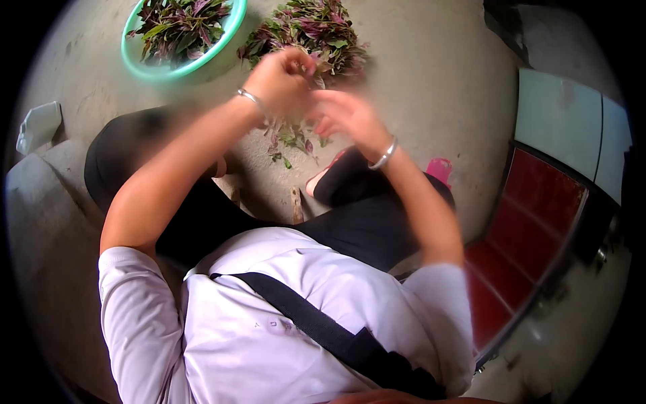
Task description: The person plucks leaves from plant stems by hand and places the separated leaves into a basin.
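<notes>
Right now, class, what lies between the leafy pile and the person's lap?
Head view: loose leaves scattered on the floor, a narrow brownish strip nearer the lap, with the left hand and right hand above.

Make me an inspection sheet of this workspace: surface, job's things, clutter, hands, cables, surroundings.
Surface: grey-brown floor.
Job's things: green-purple leaves in a green-rimmed basin; leafy pile on the floor beside it.
Clutter: leaf scraps on the floor, nearer the person than the pile.
Hands: left hand and right hand close together, blurred; grip unclear.
Cables: nothing seen.
Surroundings: red-tiled structure at right, pale container at left.
</notes>
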A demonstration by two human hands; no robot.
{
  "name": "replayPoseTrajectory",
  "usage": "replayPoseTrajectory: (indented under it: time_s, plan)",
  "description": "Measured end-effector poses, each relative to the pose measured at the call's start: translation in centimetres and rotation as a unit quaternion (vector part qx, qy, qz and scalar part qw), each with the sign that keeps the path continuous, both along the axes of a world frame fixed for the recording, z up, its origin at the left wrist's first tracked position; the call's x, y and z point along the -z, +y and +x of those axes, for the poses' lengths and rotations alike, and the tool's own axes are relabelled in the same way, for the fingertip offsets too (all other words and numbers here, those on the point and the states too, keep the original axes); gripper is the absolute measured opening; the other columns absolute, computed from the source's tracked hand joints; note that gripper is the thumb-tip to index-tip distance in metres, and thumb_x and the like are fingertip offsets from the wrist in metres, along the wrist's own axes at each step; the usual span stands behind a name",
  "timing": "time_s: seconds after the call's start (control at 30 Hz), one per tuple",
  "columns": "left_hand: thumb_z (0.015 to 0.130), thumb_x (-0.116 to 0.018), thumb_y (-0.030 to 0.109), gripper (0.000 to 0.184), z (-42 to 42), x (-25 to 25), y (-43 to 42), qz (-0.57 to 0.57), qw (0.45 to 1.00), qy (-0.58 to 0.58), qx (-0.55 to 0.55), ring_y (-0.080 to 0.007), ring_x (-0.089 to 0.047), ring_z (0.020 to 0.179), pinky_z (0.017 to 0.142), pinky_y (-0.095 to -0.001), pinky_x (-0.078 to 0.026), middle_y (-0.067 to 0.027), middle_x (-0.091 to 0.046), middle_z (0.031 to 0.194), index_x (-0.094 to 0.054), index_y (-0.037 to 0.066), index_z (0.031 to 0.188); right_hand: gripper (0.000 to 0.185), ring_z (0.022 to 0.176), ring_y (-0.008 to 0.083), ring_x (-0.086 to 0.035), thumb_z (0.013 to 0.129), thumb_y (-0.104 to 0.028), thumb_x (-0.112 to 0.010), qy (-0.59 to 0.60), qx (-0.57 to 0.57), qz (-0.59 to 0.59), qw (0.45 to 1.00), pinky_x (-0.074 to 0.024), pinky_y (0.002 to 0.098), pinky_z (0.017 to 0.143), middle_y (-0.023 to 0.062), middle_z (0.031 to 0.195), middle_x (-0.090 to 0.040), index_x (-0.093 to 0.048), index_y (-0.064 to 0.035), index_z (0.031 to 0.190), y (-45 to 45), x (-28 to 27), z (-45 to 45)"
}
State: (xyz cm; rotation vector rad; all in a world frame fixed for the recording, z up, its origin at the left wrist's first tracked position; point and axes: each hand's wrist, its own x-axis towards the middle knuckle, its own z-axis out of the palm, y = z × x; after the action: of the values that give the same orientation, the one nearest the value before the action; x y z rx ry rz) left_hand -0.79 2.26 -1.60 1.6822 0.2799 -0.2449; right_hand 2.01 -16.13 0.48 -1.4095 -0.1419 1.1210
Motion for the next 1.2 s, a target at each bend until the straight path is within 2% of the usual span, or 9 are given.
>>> replayPoseTrajectory:
  time_s: [0.13, 0.2, 0.3, 0.53, 0.57, 0.67, 0.9, 1.0, 1.2]
  plan:
    - [0.082, -0.053, 0.008, 0.018, 2.5, -1.7, 8.0, 0.353, 0.925, -0.088, -0.109, -0.0145, -0.059, 0.070, 0.061, -0.0263, -0.047, -0.0070, -0.062, 0.089, -0.058, 0.008, 0.099, 0.023, 0.061, 0.0088, -0.057, 0.083, -0.012, -0.050, -0.109, -0.015, -0.118, 0.987, -0.0470, 0.0205, 0.055, 0.0071, 0.083, -0.062, -0.057, 0.0002, 0.101, 0.3, 4.7, 2.7]
    - [0.071, -0.061, 0.003, 0.020, 2.3, -5.7, 8.8, 0.267, 0.927, -0.165, -0.206, -0.0255, -0.058, 0.077, 0.067, -0.0334, -0.047, -0.0139, -0.058, 0.085, -0.059, 0.005, 0.090, 0.021, 0.059, 0.0088, -0.058, 0.080, -0.013, -0.052, -0.220, -0.067, -0.182, 0.956, -0.0464, 0.0220, 0.054, 0.0058, 0.075, -0.062, -0.060, 0.0000, 0.096, 1.3, 7.5, 4.4]
    - [0.070, -0.062, 0.004, 0.024, 1.3, -8.3, 8.7, 0.498, 0.820, -0.191, -0.210, -0.0289, -0.056, 0.084, 0.074, -0.0331, -0.046, -0.0150, -0.056, 0.095, -0.059, 0.004, 0.094, 0.020, 0.069, 0.0199, -0.061, 0.079, -0.019, -0.053, -0.345, -0.077, -0.243, 0.903, -0.0480, 0.0322, 0.064, 0.0080, 0.075, -0.063, -0.063, -0.0054, 0.091, 3.5, 12.4, 6.8]
    - [0.068, -0.060, 0.005, 0.017, 1.8, -7.3, 9.8, 0.485, 0.815, -0.256, -0.190, -0.0298, -0.054, 0.082, 0.072, -0.0359, -0.044, -0.0141, -0.055, 0.091, -0.057, 0.001, 0.085, 0.038, 0.093, 0.0340, -0.054, 0.078, -0.034, -0.058, -0.416, -0.129, -0.455, 0.777, -0.0457, 0.0423, 0.077, 0.0151, 0.109, -0.049, -0.048, -0.0078, 0.105, 9.6, 20.1, 9.4]
    - [0.082, -0.057, 0.016, 0.019, 1.6, -7.4, 10.0, 0.545, 0.791, -0.245, -0.134, -0.0168, -0.059, 0.069, 0.060, -0.0277, -0.046, -0.0073, -0.062, 0.088, -0.059, 0.009, 0.100, 0.043, 0.092, 0.0347, -0.055, 0.079, -0.037, -0.056, -0.407, -0.159, -0.481, 0.760, -0.0459, 0.0434, 0.077, 0.0166, 0.108, -0.049, -0.043, -0.0070, 0.107, 10.4, 19.8, 9.2]
    - [0.080, -0.059, 0.021, 0.022, 1.3, -8.3, 8.7, 0.462, 0.866, -0.151, -0.117, -0.0192, -0.058, 0.067, 0.060, -0.0289, -0.046, -0.0069, -0.061, 0.087, -0.060, 0.010, 0.100, 0.037, 0.088, 0.0338, -0.056, 0.080, -0.031, -0.057, -0.445, -0.184, -0.502, 0.719, -0.0472, 0.0445, 0.074, 0.0162, 0.104, -0.050, -0.044, -0.0071, 0.105, 11.1, 20.0, 8.8]
    - [0.081, -0.058, 0.019, 0.019, 1.2, -8.9, 8.6, 0.391, 0.897, -0.145, -0.145, -0.0171, -0.060, 0.069, 0.061, -0.0282, -0.047, -0.0075, -0.063, 0.084, -0.061, 0.007, 0.096, 0.009, 0.071, 0.0342, -0.056, 0.075, -0.020, -0.058, -0.474, 0.017, -0.370, 0.799, -0.0458, 0.0433, 0.064, 0.0117, 0.083, -0.056, -0.056, -0.0111, 0.074, 7.3, 19.1, 10.6]
    - [0.082, -0.057, 0.019, 0.018, 1.1, -8.1, 8.6, 0.362, 0.896, -0.205, -0.154, -0.0173, -0.062, 0.072, 0.062, -0.0274, -0.047, -0.0086, -0.063, 0.083, -0.061, 0.006, 0.093, 0.016, 0.057, 0.0166, -0.060, 0.080, -0.021, -0.057, -0.348, -0.008, -0.305, 0.886, -0.0461, 0.0304, 0.052, 0.0051, 0.064, -0.058, -0.057, -0.0045, 0.077, 3.8, 16.9, 12.2]
    - [0.082, -0.056, 0.018, 0.019, 1.6, -7.0, 7.5, 0.318, 0.933, -0.114, -0.123, -0.0161, -0.062, 0.073, 0.062, -0.0269, -0.047, -0.0079, -0.064, 0.079, -0.061, 0.003, 0.093, 0.014, 0.069, 0.0071, -0.057, 0.085, -0.019, -0.054, -0.163, 0.123, -0.144, 0.968, -0.0382, 0.0156, 0.044, -0.0006, 0.077, -0.056, -0.055, -0.0046, 0.084, -0.9, 7.6, 11.0]
